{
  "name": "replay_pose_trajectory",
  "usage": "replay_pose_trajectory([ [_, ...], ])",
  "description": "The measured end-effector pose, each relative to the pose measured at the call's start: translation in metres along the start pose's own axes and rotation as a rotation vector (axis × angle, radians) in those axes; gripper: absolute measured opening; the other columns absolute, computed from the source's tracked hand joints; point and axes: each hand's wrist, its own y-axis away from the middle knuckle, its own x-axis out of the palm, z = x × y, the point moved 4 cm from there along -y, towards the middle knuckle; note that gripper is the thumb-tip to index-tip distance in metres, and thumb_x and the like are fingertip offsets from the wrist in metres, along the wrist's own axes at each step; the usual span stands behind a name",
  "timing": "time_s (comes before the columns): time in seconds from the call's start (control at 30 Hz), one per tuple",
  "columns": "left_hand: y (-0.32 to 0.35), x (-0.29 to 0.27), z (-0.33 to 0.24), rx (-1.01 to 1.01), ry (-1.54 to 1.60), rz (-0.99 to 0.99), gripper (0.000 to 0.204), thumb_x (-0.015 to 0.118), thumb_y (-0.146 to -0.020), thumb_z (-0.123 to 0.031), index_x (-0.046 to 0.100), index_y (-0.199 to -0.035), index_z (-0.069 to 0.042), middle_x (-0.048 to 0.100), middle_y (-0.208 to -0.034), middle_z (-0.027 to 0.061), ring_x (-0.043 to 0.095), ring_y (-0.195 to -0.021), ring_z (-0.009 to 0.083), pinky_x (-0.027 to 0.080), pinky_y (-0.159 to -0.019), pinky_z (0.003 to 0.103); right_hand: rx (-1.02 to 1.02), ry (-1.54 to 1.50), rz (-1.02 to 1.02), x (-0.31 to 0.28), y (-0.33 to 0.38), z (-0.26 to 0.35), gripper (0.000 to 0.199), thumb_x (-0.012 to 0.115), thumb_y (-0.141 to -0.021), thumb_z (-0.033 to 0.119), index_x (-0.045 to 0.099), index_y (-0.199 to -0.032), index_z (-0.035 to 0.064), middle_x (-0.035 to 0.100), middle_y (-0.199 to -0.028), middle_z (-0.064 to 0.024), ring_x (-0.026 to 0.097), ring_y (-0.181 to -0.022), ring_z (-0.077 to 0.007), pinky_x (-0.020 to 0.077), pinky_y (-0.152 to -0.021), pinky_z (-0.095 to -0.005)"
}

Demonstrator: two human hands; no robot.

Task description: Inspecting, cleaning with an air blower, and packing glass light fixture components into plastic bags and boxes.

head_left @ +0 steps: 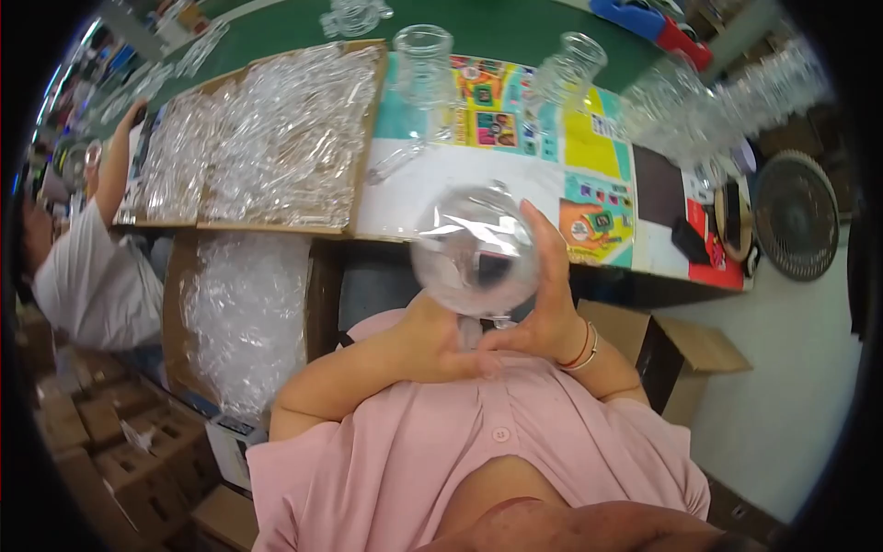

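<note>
Close in front of my chest, a clear round glass vessel (474, 253) is held between both hands. My right hand (549, 299) is curved along its right side, with the fingers reaching up the wall and the thumb low. Below the round body, my left hand (440, 339) grips near the narrow lower part, its fingertips mostly hidden. On the table just beyond lies a thin clear glass piece (397, 164). Farther back stand a clear glass vessel (423, 69) and another shaped glass vessel (572, 69).
Cardboard trays (354, 198) full of clear glass pieces cover the table's left side. Below them stands a carton (315, 304) of clear plastic wrapping. Stacked glassware (727, 101) and a black fan (796, 216) are at right. A co-worker (97, 276) reaches in from the left.
</note>
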Motion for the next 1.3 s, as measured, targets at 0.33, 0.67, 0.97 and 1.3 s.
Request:
replay_pose_trajectory([
  [0.33, 0.019, -0.025, 0.029, -0.354, 0.815, -0.253, 0.078, 0.077, -0.069, -0.032, 0.038, -0.129, 0.0, 0.046, -0.126, 0.0132, 0.046, -0.117, 0.0213, 0.035, -0.099, 0.037, 0.616, -1.362, 0.191, 0.064, -0.001, -0.013, 0.097, 0.073, -0.069, 0.05, 0.026, -0.135, -0.0034, 0.04, -0.133, -0.0137, 0.042, -0.121, -0.0232, 0.0308, -0.101, -0.0354],
  [0.67, 0.091, -0.077, 0.054, -0.251, 1.071, -0.735, 0.069, 0.055, -0.087, -0.039, 0.023, -0.137, -0.003, 0.041, -0.131, 0.0134, 0.042, -0.12, 0.0286, 0.04, -0.095, 0.05, -0.065, 0.289, 0.057, 0.07, -0.126, -0.068, 0.026, 0.059, -0.081, 0.015, 0.057, -0.103, 0.0011, 0.058, -0.104, -0.0153, 0.054, -0.092, -0.0303, 0.0423, -0.084, -0.0351],
  [0.97, 0.079, -0.096, 0.028, -0.253, 0.705, -0.803, 0.079, 0.066, -0.081, -0.037, 0.025, -0.135, 0.003, 0.048, -0.123, 0.0177, 0.049, -0.113, 0.0252, 0.04, -0.096, 0.038, 0.031, 0.423, 0.287, 0.093, -0.123, -0.094, 0.025, 0.066, -0.068, 0.007, 0.059, -0.091, 0.0043, 0.056, -0.091, -0.0107, 0.052, -0.092, -0.0287, 0.0414, -0.082, -0.0357],
  [1.3, 0.05, -0.076, 0.005, -0.247, 0.634, -0.569, 0.076, 0.07, -0.078, -0.029, 0.029, -0.132, 0.005, 0.049, -0.122, 0.017, 0.051, -0.111, 0.0235, 0.04, -0.094, 0.036, 0.571, -0.872, 0.182, 0.027, -0.05, -0.032, 0.035, 0.063, -0.079, 0.004, 0.053, -0.112, -0.0025, 0.062, -0.098, -0.0094, 0.06, -0.09, -0.0173, 0.0474, -0.08, -0.0293],
])
